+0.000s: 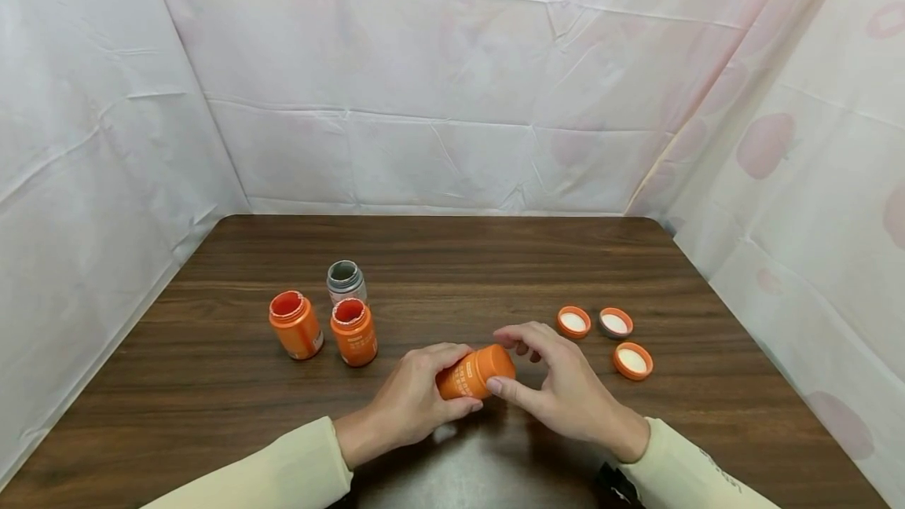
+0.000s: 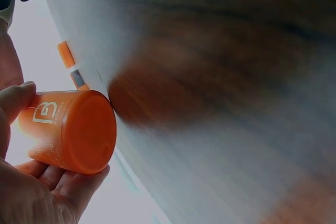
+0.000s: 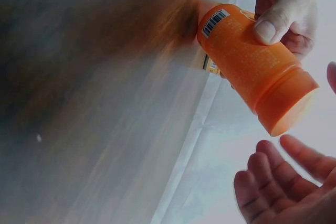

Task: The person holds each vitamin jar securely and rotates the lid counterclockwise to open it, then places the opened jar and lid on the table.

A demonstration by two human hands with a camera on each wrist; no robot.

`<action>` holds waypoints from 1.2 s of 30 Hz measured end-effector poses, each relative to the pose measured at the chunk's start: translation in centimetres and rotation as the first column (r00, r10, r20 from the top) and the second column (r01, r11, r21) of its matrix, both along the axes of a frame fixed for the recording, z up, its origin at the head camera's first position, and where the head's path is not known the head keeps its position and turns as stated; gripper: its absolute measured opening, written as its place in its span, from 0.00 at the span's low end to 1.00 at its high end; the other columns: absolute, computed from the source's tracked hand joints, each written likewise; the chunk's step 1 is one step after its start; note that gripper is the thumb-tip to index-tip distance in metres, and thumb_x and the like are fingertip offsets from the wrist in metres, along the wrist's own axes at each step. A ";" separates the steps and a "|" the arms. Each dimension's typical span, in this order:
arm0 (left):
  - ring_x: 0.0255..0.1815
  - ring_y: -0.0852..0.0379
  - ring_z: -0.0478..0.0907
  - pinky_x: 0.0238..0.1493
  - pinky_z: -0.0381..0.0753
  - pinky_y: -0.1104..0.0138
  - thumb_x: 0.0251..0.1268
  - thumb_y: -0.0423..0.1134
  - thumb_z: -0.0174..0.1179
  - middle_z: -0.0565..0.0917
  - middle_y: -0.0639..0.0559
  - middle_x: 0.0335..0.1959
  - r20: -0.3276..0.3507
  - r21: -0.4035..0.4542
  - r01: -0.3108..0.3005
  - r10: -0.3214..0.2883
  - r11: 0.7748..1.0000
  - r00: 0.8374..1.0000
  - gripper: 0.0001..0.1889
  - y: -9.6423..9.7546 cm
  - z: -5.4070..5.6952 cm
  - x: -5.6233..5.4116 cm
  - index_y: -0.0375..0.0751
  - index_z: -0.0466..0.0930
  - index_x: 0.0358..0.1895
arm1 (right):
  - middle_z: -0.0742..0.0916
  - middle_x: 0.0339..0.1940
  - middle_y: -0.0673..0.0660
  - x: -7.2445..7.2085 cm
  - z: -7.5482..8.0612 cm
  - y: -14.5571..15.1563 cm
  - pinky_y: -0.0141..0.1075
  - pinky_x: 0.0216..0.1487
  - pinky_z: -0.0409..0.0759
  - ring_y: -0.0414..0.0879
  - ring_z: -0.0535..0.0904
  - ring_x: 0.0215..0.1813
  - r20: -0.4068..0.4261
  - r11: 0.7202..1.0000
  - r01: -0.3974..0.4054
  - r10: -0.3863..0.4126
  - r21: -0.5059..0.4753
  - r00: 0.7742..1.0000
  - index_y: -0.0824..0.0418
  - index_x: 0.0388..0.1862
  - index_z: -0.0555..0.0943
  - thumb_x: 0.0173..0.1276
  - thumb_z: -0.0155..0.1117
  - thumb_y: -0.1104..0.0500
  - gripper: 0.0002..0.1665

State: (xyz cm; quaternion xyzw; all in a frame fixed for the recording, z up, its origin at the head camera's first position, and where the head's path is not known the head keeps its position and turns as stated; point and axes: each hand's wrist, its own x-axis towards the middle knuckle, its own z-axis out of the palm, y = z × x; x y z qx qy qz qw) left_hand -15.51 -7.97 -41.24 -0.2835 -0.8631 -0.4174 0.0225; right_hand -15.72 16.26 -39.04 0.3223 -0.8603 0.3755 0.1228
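Observation:
My left hand (image 1: 410, 397) grips an orange plastic bottle (image 1: 463, 375) around its body, tilted over with its capped end to the right. The orange cap (image 3: 287, 103) is on the bottle. The bottle's round base (image 2: 90, 132) faces the left wrist camera. Beside the cap is my right hand (image 1: 562, 387), its fingers loosely bent and apart from the cap in the right wrist view. White print and a barcode (image 3: 216, 23) show on the bottle's side.
Two uncapped orange bottles, one left (image 1: 297, 326) and one right (image 1: 355, 334), stand on the dark wooden table (image 1: 452, 258). An uncapped grey bottle (image 1: 346, 281) is behind them. Three loose caps lie at right: one orange (image 1: 573, 322), one grey-edged (image 1: 616, 324), one nearer orange (image 1: 632, 361).

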 end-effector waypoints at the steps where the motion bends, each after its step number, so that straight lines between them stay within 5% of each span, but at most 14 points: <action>1: 0.45 0.63 0.81 0.46 0.81 0.67 0.55 0.42 0.79 0.85 0.55 0.53 -0.003 -0.001 -0.003 0.003 1.000 1.000 0.28 0.0 0.0 0.0 0.45 0.82 0.60 | 0.84 0.45 0.42 0.0 0.0 -0.1 0.36 0.43 0.78 0.37 0.76 0.44 -0.001 1.000 0.021 -0.021 0.006 1.000 0.49 0.58 0.81 0.64 0.77 0.45 0.25; 14: 0.46 0.63 0.81 0.47 0.82 0.67 0.55 0.41 0.79 0.85 0.57 0.53 0.006 0.006 0.001 -0.001 1.000 1.000 0.26 0.0 -0.1 0.0 0.46 0.83 0.58 | 0.82 0.33 0.41 0.1 -0.1 -0.6 0.35 0.35 0.77 0.40 0.76 0.33 0.129 0.992 0.118 -0.122 0.036 0.984 0.49 0.46 0.84 0.65 0.74 0.39 0.19; 27: 0.46 0.63 0.81 0.47 0.81 0.67 0.54 0.42 0.80 0.85 0.57 0.53 0.009 0.006 -0.006 0.006 1.000 1.000 0.27 0.0 -0.1 -0.1 0.48 0.83 0.59 | 0.83 0.32 0.40 -0.1 -0.1 -0.6 0.35 0.33 0.77 0.41 0.78 0.32 0.151 0.996 0.084 -0.085 0.014 0.985 0.48 0.46 0.84 0.65 0.75 0.42 0.17; 36: 0.45 0.64 0.80 0.47 0.81 0.66 0.55 0.43 0.80 0.84 0.59 0.52 0.014 0.002 -0.016 0.016 1.000 1.000 0.27 -0.1 -0.2 -0.1 0.49 0.83 0.59 | 0.83 0.39 0.38 -0.2 0.1 -0.3 0.37 0.37 0.79 0.44 0.79 0.38 0.088 1.000 0.017 -0.019 0.016 0.996 0.49 0.55 0.83 0.64 0.77 0.46 0.22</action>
